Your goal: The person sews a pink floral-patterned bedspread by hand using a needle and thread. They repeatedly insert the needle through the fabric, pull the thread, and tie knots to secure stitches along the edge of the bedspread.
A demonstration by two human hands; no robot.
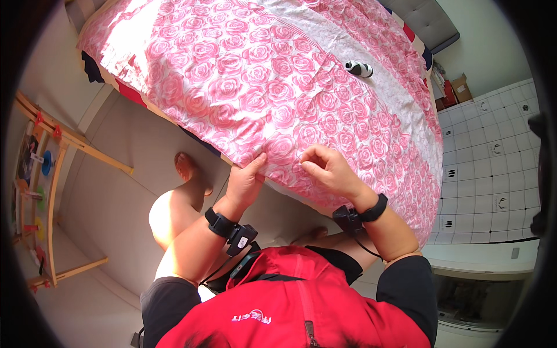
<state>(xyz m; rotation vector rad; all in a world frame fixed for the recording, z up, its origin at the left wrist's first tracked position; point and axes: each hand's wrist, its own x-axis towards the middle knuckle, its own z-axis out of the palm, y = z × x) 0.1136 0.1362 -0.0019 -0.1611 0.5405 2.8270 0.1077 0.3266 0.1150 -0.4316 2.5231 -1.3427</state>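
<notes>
A large pink-and-white cloth printed with roses (256,95) is spread over a bed in front of me. My left hand (247,176) grips the near edge of this cloth, thumb on top and the fingers hidden beneath. To the right, my right hand (324,167) is just above the cloth with thumb and forefinger pinched together; something tiny and pale shows at the fingertips, too small to tell what. A black-and-white bottle-shaped object (359,68) lies farther back, at the border between the rose print and a paler strip.
A wooden rack (56,182) with colourful pieces stands at the left. At the right is a surface under a white grid-patterned cover (478,174), with an open cardboard box (460,89) behind it. A grey padded headboard (428,21) rises at the back right.
</notes>
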